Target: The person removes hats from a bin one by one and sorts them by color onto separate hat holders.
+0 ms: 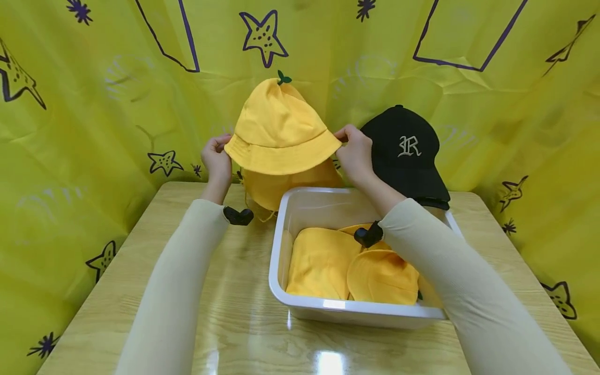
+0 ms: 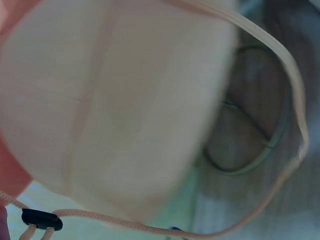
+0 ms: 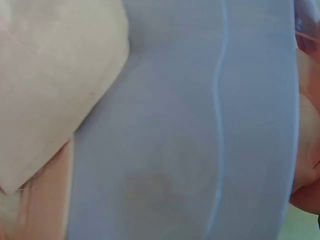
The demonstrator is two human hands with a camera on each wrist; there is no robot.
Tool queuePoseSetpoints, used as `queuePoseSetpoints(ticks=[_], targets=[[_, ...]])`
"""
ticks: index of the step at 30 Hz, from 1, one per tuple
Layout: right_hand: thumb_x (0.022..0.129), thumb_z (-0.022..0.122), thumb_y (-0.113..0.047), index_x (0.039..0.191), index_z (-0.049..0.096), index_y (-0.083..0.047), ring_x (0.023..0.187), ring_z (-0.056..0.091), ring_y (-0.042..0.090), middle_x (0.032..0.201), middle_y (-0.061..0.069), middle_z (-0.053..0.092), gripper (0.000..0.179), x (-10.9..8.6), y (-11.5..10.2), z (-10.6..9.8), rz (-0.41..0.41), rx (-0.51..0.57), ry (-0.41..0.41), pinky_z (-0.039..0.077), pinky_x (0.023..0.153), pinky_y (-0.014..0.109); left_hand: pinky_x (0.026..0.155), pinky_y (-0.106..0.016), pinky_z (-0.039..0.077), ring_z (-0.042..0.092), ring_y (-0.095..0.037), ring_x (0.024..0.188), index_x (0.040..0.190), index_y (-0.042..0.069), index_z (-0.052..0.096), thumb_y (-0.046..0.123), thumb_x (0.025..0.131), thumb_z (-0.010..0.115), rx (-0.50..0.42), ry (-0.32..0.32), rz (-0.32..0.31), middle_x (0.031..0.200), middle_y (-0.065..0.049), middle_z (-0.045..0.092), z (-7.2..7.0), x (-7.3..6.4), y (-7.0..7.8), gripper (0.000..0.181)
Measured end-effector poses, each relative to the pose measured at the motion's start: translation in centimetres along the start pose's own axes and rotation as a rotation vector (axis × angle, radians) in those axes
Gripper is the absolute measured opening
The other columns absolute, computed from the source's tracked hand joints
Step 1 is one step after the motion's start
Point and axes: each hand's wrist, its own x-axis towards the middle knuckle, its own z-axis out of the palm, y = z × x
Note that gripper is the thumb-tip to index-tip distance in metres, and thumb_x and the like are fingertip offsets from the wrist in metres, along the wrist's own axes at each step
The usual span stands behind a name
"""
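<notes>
A yellow bucket hat (image 1: 276, 117) with a green sprout (image 1: 283, 78) on its crown hangs upright near the back of the table. My left hand (image 1: 218, 161) pinches the left end of its brim. Opposite, my right hand (image 1: 357, 153) pinches the brim's right end. Below the brim shows more yellow fabric (image 1: 267, 190); whether it belongs to this hat or another, I cannot tell. In the left wrist view, a thin cord (image 2: 295, 95) with a black cord lock (image 2: 42, 219) loops past pale fabric. My right forearm passes over a white bin (image 1: 278, 255).
Folded yellow hats (image 1: 323, 265) lie inside the bin. Behind its right side stands a black cap (image 1: 398, 146) with a pale letter on its front. A yellow curtain (image 1: 319, 31) with drawn stars surrounds the wooden table (image 1: 234, 302). Bare tabletop lies left of the bin.
</notes>
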Motion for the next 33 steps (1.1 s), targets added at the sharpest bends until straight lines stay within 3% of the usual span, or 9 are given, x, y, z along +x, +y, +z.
queuePoseSetpoints(ticks=[5, 10, 14, 19, 23, 27, 33], targets=[[0.080, 0.060, 0.009, 0.090, 0.065, 0.004, 0.083, 0.064, 0.034, 0.091, 0.020, 0.069, 0.012, -1.1, 1.5, 0.2, -0.082, -0.128, -0.020, 0.051, 0.074, 0.042, 0.081, -0.025, 0.053, 0.062, -0.016, 0.089, 0.083, 0.004, 0.067, -0.009, 0.087, 0.059, 0.122, -0.032, 0.031, 0.097, -0.007, 0.067, -1.1, -0.8, -2.3, 0.016], [0.085, 0.055, 0.007, 0.089, 0.062, 0.000, 0.076, 0.062, 0.033, 0.087, 0.018, 0.067, 0.011, -1.4, 2.6, 0.4, -0.036, -0.234, -0.139, 0.050, 0.068, 0.043, 0.080, -0.025, 0.053, 0.063, -0.018, 0.090, 0.097, -0.003, 0.069, -0.007, 0.090, 0.056, 0.300, -0.091, 0.095, 0.096, -0.010, 0.068, -1.4, -1.3, -3.6, 0.016], [0.088, 0.052, 0.003, 0.093, 0.061, -0.002, 0.073, 0.059, 0.031, 0.087, 0.017, 0.065, 0.012, -1.7, 2.9, 0.9, -0.001, -0.335, -0.258, 0.049, 0.063, 0.043, 0.078, -0.023, 0.053, 0.062, -0.018, 0.087, 0.101, -0.004, 0.068, -0.006, 0.091, 0.052, 0.425, -0.102, 0.097, 0.098, -0.015, 0.067, -2.0, -1.5, -4.4, 0.019], [0.090, 0.050, -0.001, 0.094, 0.063, -0.006, 0.072, 0.060, 0.031, 0.085, 0.015, 0.065, 0.015, -2.2, 2.5, 1.8, -0.001, -0.481, -0.359, 0.050, 0.063, 0.043, 0.070, -0.020, 0.050, 0.056, -0.008, 0.073, 0.098, -0.005, 0.068, -0.004, 0.090, 0.056, 0.461, -0.050, 0.037, 0.089, -0.012, 0.065, -3.7, -2.1, -6.4, 0.014], [0.092, 0.050, -0.003, 0.089, 0.065, -0.007, 0.068, 0.059, 0.029, 0.079, 0.014, 0.064, 0.016, -2.3, 2.4, 2.0, -0.030, -0.592, -0.413, 0.049, 0.060, 0.040, 0.071, -0.022, 0.049, 0.058, -0.014, 0.078, 0.097, -0.006, 0.067, -0.002, 0.090, 0.057, 0.509, -0.070, 0.014, 0.092, -0.016, 0.066, -4.1, -2.5, -7.8, 0.013], [0.092, 0.050, -0.002, 0.086, 0.066, -0.006, 0.068, 0.057, 0.028, 0.078, 0.012, 0.063, 0.017, -1.8, 2.3, 1.7, -0.028, -0.643, -0.450, 0.047, 0.062, 0.039, 0.075, -0.027, 0.050, 0.061, -0.024, 0.087, 0.098, -0.006, 0.066, 0.000, 0.091, 0.057, 0.552, -0.118, 0.042, 0.100, -0.021, 0.067, -4.0, -2.7, -8.4, 0.013], [0.093, 0.051, -0.007, 0.087, 0.067, -0.006, 0.069, 0.057, 0.028, 0.078, 0.012, 0.063, 0.018, -0.9, 2.3, 1.6, -0.021, -0.633, -0.492, 0.046, 0.062, 0.038, 0.075, -0.029, 0.049, 0.061, -0.028, 0.089, 0.097, -0.006, 0.067, -0.001, 0.091, 0.056, 0.593, -0.114, 0.074, 0.099, -0.022, 0.067, -3.8, -2.6, -8.3, 0.013]])
